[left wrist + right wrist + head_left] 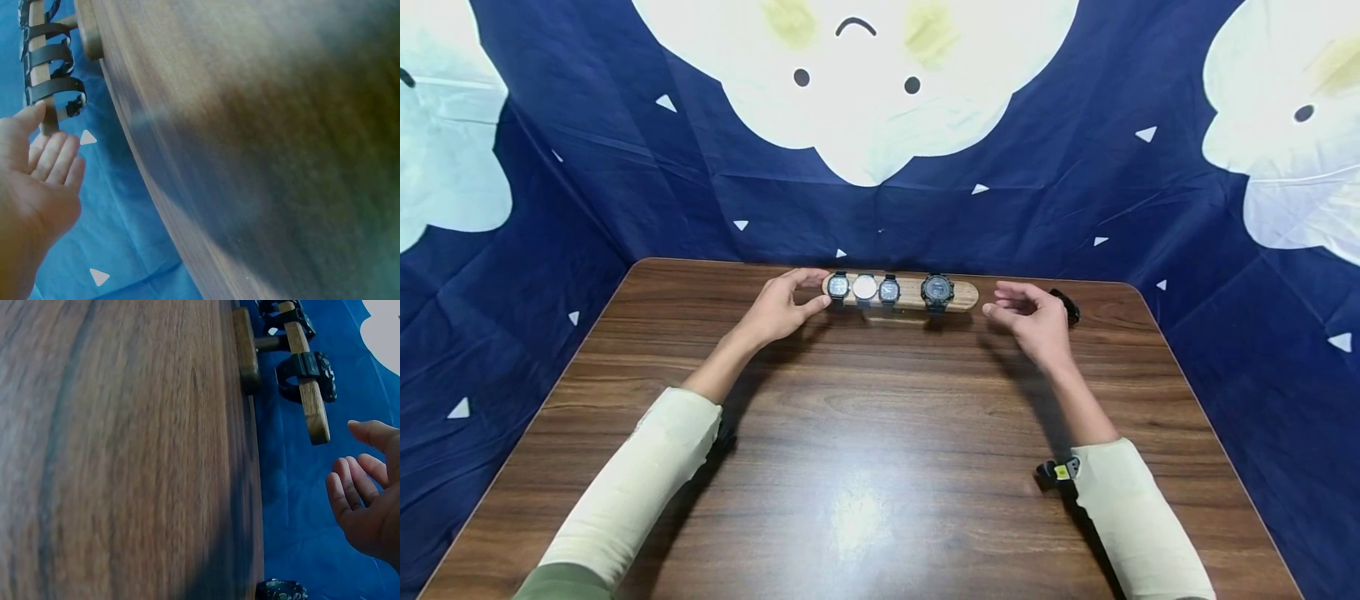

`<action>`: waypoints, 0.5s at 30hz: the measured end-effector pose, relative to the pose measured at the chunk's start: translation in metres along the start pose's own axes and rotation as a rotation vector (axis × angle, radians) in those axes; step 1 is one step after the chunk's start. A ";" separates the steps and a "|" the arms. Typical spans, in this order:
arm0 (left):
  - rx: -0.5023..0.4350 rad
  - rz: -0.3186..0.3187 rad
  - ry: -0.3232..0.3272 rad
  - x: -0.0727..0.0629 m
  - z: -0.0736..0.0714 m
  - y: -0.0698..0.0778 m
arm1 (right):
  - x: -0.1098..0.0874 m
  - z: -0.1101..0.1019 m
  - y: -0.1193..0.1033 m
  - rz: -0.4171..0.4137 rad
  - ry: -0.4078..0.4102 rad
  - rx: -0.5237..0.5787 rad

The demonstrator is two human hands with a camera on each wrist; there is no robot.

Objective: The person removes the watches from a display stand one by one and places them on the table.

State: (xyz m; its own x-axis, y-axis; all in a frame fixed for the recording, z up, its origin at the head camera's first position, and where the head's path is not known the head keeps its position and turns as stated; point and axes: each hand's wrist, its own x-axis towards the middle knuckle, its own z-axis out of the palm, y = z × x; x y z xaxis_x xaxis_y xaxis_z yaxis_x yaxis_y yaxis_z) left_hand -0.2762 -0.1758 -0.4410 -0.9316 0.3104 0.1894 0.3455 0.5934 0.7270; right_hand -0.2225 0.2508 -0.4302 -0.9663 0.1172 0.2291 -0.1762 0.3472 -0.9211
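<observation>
1. The left hand (786, 307) pinches the left end of the wooden watch stand (912, 292), fingers and thumb narrow about it;
2. The right hand (1036, 323) hovers just beside the stand's right end, fingers and thumb parted;
3. The stand is at the tabletop's (880, 383) far edge; four watches (937, 288) encircle its bar, three grouped left, one farther right;
4. A black watch-like item (1067, 307) lies near the right hand, partly hidden.

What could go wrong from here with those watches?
The left hand pinches one end of the wooden watch stand while the right hand is apart from the other, so the stand might tip if pulled. A black watch lies on the table beside that hand, which could knock it.
</observation>
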 end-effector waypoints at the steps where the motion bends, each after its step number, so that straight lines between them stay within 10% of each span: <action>1: 0.000 -0.001 0.000 0.000 0.000 0.000 | 0.000 0.001 -0.001 -0.001 -0.004 0.006; 15: -0.003 -0.004 0.000 0.000 0.000 0.000 | 0.004 0.021 -0.008 -0.027 -0.042 0.069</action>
State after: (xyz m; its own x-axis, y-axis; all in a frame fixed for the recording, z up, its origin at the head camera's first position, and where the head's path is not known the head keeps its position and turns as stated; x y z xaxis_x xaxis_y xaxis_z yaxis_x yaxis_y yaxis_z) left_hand -0.2763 -0.1761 -0.4409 -0.9328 0.3082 0.1868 0.3418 0.5925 0.7294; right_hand -0.2283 0.2290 -0.4281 -0.9678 0.0684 0.2424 -0.2139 0.2846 -0.9345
